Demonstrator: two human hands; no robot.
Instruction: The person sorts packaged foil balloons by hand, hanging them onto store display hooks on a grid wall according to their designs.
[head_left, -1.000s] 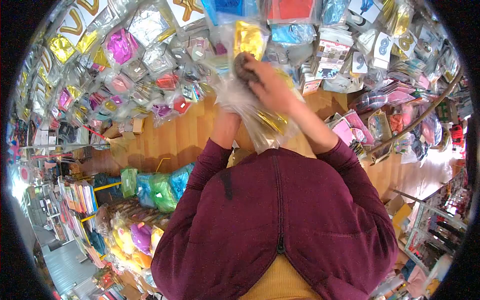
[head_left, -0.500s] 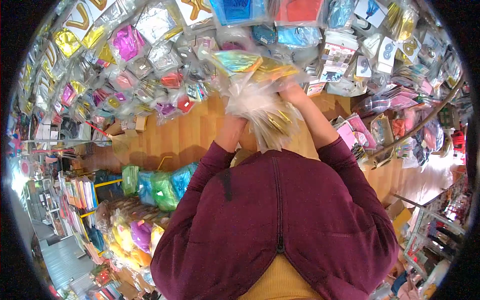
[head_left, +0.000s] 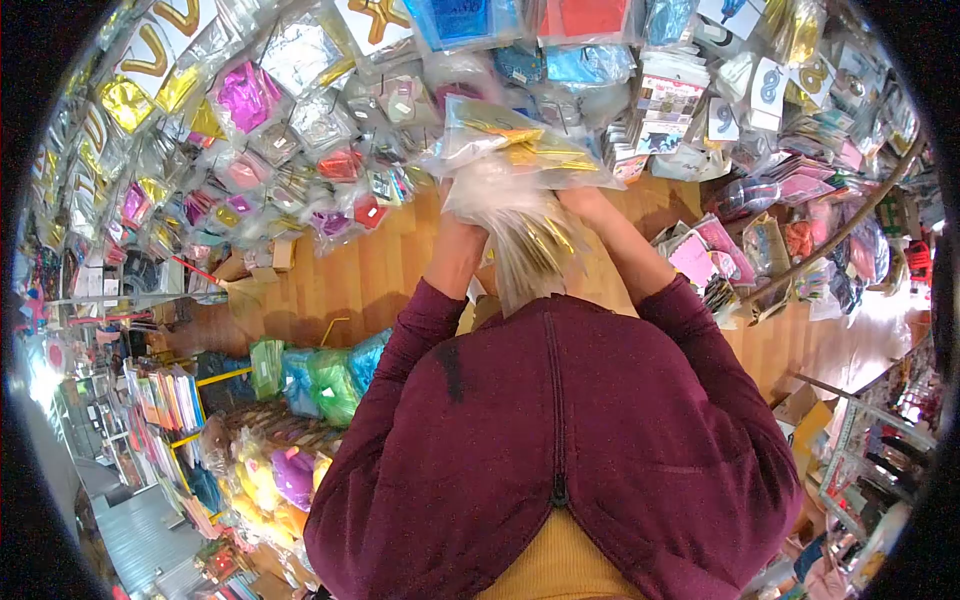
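A bundle of clear plastic packets (head_left: 515,205) with gold and shiny contents is held up between my two hands, in front of my chest. My left hand (head_left: 460,235) grips the bundle's left side, its fingers mostly hidden behind the plastic. On the right, my right hand (head_left: 585,202) holds the upper right part, with its fingertips covered by the packets. The top packet (head_left: 520,145) shows yellow-gold foil and lies tilted across the others, which fan downward.
Hanging foil packets (head_left: 340,165) fill the wall ahead, with a blue packet (head_left: 460,22) and a red one (head_left: 583,18) at the top. Stacked packets (head_left: 720,250) stand on the right. Green and blue bags (head_left: 330,385) sit at the left by a yellow-framed rack (head_left: 222,377).
The top packet has shifted and now shows more gold foil. The lower ends of the bundle have swung slightly left. Both hands still hold it.
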